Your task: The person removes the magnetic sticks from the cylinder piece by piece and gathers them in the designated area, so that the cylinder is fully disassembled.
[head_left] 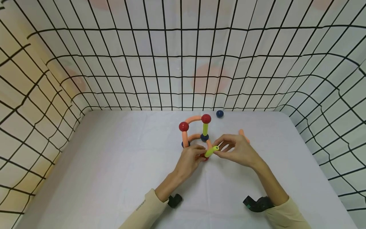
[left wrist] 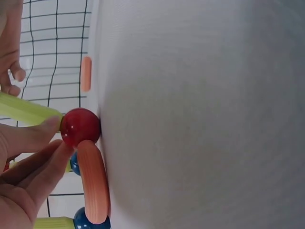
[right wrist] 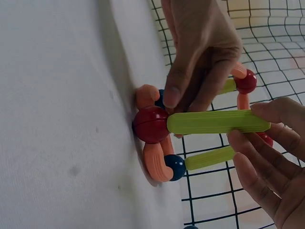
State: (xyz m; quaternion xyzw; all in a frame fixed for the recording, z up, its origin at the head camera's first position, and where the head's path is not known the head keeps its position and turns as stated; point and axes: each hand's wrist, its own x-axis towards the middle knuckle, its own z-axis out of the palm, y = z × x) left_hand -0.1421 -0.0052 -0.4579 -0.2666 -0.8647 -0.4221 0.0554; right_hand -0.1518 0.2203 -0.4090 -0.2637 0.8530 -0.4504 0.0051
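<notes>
A ball-and-stick construction stands on the table, with curved orange sticks point(head_left: 193, 119), red balls point(head_left: 206, 118), dark blue balls point(head_left: 204, 137) and an upright green stick point(head_left: 205, 129). At its near corner a lower red ball point(left wrist: 80, 128) rests on the cloth, joined to curved orange pieces point(right wrist: 155, 161). My left hand point(head_left: 188, 160) pinches this ball where a green stick point(right wrist: 209, 122) meets it. The thumb also touches the stick's lower end. My right hand point(head_left: 241, 151) pinches the stick's upper end between thumb and fingers. The stick tilts up to the right in the head view.
A loose dark blue ball point(head_left: 220, 114) lies at the table's back edge. Behind my right hand lies a loose orange stick point(head_left: 241, 132), partly hidden. Black wire mesh point(head_left: 181, 76) walls the white-clothed table point(head_left: 114, 175) at the back and sides.
</notes>
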